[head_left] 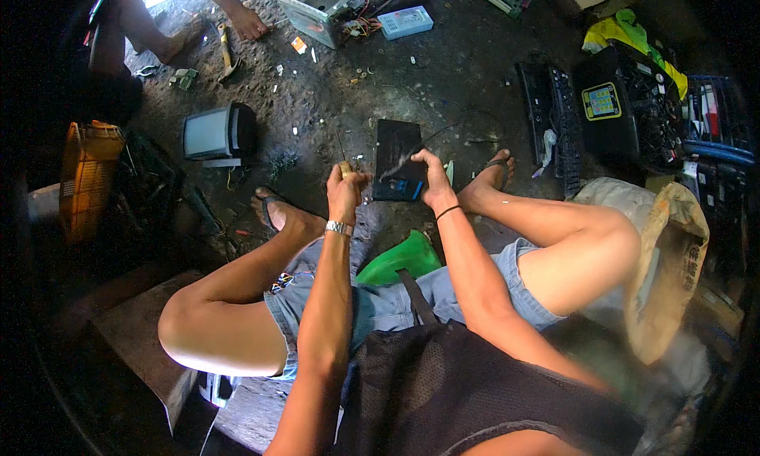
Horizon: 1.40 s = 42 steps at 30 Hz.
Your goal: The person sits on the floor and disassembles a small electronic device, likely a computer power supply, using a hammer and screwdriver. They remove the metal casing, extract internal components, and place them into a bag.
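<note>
Dirt floor [443, 84] between my feet: black flat device [398, 159] under both hands.
My left hand [346, 188] is clenched on a tool handle just left of the device; my right hand [432, 179] grips its near right corner, long axis running away from me. Pale blue box [405, 22] lies far off.

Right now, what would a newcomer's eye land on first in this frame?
At centre, the left hand grips a wooden-handled tool beside a flat black device steadied by the right hand. To the left, a small grey-screened monitor lies on the dirt floor; an orange crate sits at far left.
</note>
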### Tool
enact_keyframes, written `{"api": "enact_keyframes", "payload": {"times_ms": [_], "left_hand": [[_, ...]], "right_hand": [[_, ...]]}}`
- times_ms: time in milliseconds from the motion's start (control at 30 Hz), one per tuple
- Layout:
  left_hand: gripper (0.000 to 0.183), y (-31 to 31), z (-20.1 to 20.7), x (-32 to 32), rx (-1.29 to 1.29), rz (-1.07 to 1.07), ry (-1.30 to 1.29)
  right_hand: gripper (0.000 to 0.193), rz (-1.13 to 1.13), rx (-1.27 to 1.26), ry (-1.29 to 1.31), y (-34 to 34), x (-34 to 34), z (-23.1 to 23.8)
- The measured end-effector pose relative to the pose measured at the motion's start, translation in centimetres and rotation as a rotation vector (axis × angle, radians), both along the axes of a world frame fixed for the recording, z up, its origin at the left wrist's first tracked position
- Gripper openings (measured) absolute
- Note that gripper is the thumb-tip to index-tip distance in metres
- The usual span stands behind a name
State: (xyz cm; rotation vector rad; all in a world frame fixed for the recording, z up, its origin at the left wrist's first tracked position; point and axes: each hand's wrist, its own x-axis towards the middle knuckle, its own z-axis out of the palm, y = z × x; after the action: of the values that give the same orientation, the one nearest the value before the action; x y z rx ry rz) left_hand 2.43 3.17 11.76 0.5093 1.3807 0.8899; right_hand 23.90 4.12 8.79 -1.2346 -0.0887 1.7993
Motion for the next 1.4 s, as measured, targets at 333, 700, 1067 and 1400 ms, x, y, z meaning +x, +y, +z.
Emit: {"api": "enact_keyframes", "payload": {"times_ms": [333,700,1067,1400], "left_hand": [[0.035,-3.0,-1.3,-1.8,0.326,-0.654,1.105],[0.011,-1.7,8.3,-1.1,0.472,-0.813,1.297],[0.024,-1.9,9.2,-0.6,0.446,-0.787,1.255],[0.019,-1.0,9.1,0.1,0.577,-0.990,1.375]], "right_hand": [[0.067,0.066,-0.167,-1.296,-3.7,-3.8,-0.4],[0.072,0.454,0.549,-1.651,-4.6,-9.9,-0.6],[0.056,0.365,0.492,-1.653,-4.0,-10.1,-1.6],[0.053,0.334,0.493,-1.663,-3.9,-9.9,-1.5]]}}
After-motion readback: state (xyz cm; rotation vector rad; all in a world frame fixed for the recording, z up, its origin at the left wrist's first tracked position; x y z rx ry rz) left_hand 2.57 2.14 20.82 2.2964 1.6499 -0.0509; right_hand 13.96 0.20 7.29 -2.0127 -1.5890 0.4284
